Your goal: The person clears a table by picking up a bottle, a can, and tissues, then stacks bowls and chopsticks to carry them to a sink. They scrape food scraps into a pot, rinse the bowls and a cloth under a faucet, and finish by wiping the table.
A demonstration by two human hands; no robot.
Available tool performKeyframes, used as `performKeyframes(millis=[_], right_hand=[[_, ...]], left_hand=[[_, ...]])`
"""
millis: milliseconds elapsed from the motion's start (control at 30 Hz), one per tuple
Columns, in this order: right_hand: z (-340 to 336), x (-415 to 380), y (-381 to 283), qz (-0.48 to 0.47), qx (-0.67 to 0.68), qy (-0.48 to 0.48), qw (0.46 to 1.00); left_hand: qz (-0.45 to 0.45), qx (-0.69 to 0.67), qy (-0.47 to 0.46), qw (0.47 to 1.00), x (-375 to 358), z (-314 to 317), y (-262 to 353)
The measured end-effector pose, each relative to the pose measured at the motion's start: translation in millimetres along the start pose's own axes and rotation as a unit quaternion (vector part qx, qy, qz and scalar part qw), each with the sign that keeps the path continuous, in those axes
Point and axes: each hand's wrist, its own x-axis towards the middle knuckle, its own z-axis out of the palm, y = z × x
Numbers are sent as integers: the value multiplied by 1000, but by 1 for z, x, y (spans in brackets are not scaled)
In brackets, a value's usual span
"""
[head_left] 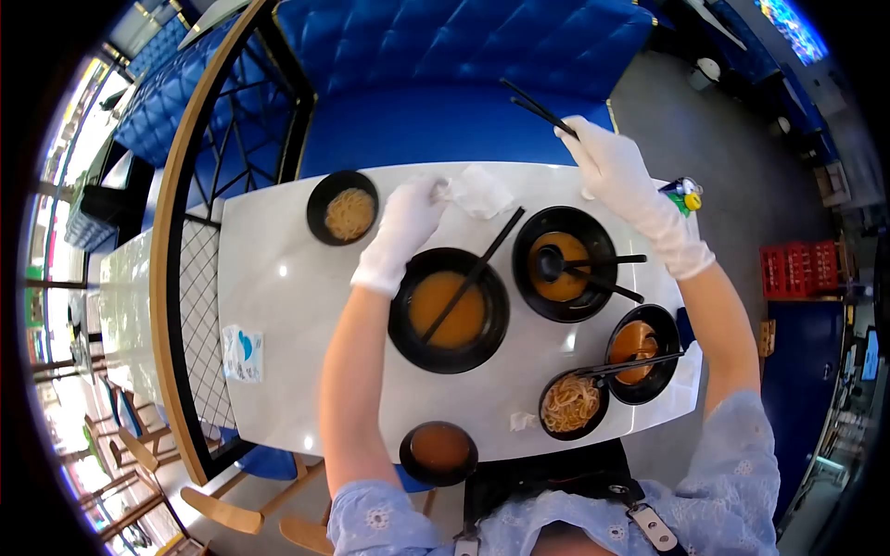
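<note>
1. Writing: the white packet (243, 354) at the tabletop's (287, 296) left edge carries blue print, too small to read; any lettering on the red crates (799, 269) beyond the table is likewise unreadable.
2. Two hands, both in white gloves.
3. The right hand (612, 171) has its fingers gripping two black chopsticks (538, 107), held above the tabletop's far edge and pointing up and left.
4. The left hand (413, 222) has its fingers bent beside one crumpled white tissue (482, 190); whether they grip it, I cannot tell.
5. Six black bowls: two hold noodles, at far left (319, 199) and near right (603, 406); four hold brownish liquid, at centre (497, 324), right of centre (602, 239), right (667, 332) and near edge (437, 479).
6. One ladle (549, 264) rests in the bowl right of centre; dark utensils (473, 276) lie across the centre bowl, their number unclear.
</note>
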Motion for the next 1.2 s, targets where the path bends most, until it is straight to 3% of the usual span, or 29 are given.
performKeyframes(millis=[33,133,200,233,300,433,500,633,700,733,767,833,900,967,1000,1033,1100,1200], right_hand=[[-17,-14,0,8,-8,4,1000],[-64,-52,6,92,49,-12,994],[-88,-78,24,115,7,-18,993],[-97,-90,32,121,9,-15,992],[-112,-117,49,145,29,13,989],[-122,-166,92,190,21,23,981],[-130,-180,98,207,26,15,978],[-137,-202,113,208,43,-10,977],[-140,-206,113,239,51,-19,970],[-143,-208,114,268,54,-25,962],[-143,-208,114,273,50,-21,960],[-135,-204,116,239,44,-23,970],[-109,-192,122,236,96,-21,967],[-80,-165,131,209,102,-74,970],[-63,-148,137,202,96,-123,967],[-44,-129,144,220,71,-165,959],[-1,-104,160,252,71,-213,941],[52,-83,179,270,72,-266,922]], left_hand=[[-65,-28,-74,995,23,15,10],[-67,-30,-134,988,65,88,-18],[42,179,-158,970,79,118,-38],[45,182,-164,969,82,114,-29],[-65,191,-231,952,81,106,-11],[-61,284,-204,935,82,98,8],[-135,152,-206,957,81,80,22],[-176,31,-252,951,77,74,38],[-135,160,-296,932,81,94,35],[-41,160,-249,954,73,102,27],[-34,159,-252,954,76,111,20],[-164,130,-293,933,84,124,13],[-164,129,-320,924,81,128,15],[-237,141,-326,904,84,120,30],[-164,191,-310,917,84,124,11],[-158,194,-309,917,81,118,11],[-81,233,-190,950,68,108,14],[-151,139,-133,970,65,67,33]])
